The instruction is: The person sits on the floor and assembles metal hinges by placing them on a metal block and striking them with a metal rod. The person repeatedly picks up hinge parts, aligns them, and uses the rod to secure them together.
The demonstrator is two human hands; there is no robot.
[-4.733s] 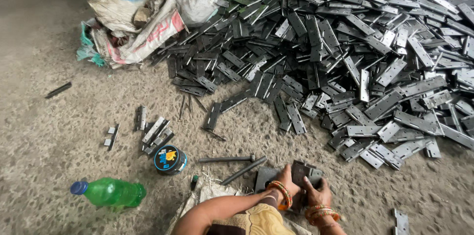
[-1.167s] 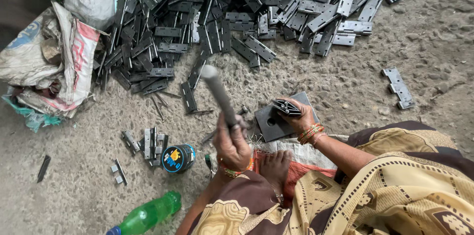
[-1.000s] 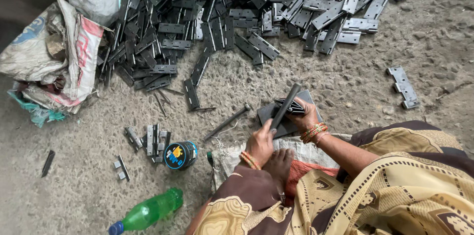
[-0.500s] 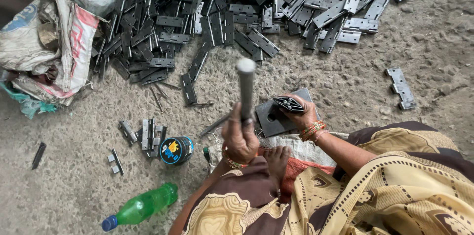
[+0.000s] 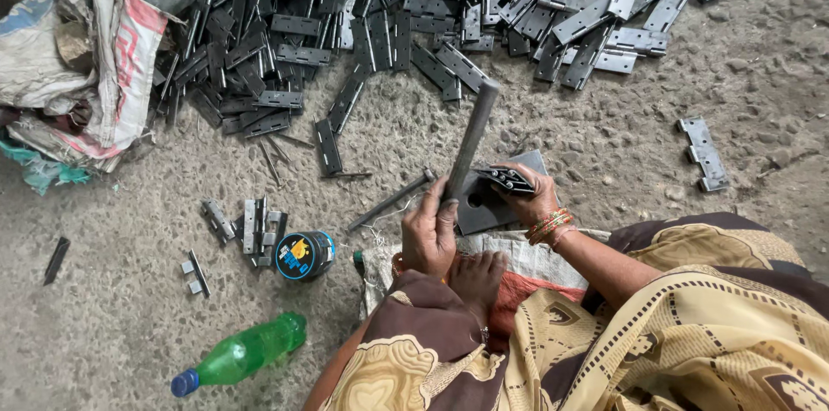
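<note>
While gripped, dark metal rod (image 5: 471,139) stands tilted, blunt-topped.

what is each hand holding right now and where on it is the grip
The left hand grips a dark metal bar at its lower end. The right hand holds a metal hinge by its near edge on a dark plate.

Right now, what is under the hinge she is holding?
A dark metal plate with a hole lies under the hinge. Her right hand covers part of it; what is beneath the plate is hidden.
</note>
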